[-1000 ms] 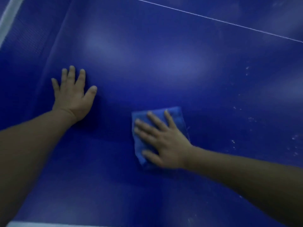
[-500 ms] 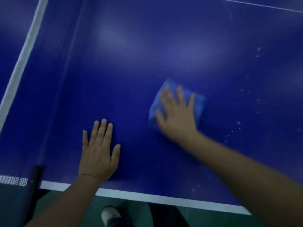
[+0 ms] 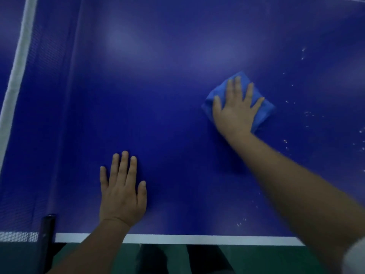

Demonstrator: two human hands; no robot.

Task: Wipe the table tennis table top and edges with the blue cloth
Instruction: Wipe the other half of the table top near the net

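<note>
The right hand (image 3: 235, 113) is lying flat on the cloth (image 3: 265, 113), fingers straight and spread, its palm pressing the cloth onto the table (image 3: 167, 107). Nothing is being gripped: the cloth is only being held down under the palm and fingers. The cloth is sitting bunched on the right half of the top, well in from the near edge. Its corners are showing past the fingertips on the far side and beside the little finger on the right. Just right of it, pale specks (image 3: 308, 113) are dotting the surface, with more scattered towards the near right.

The left hand (image 3: 122, 194) is resting palm-down on bare table close to the near edge, fingers straight and close together, thumb out to the right, holding nothing. It is lying well apart from the cloth, to its near left.

A white line (image 3: 197, 239) is running along the near edge, crossed by both forearms. The net (image 3: 19, 66) is standing along the left side, its white band running from near to far, and a dark post (image 3: 46, 230) is standing at its near end. Green floor (image 3: 266, 260) is showing below the near edge. The right forearm is looking blurred.
</note>
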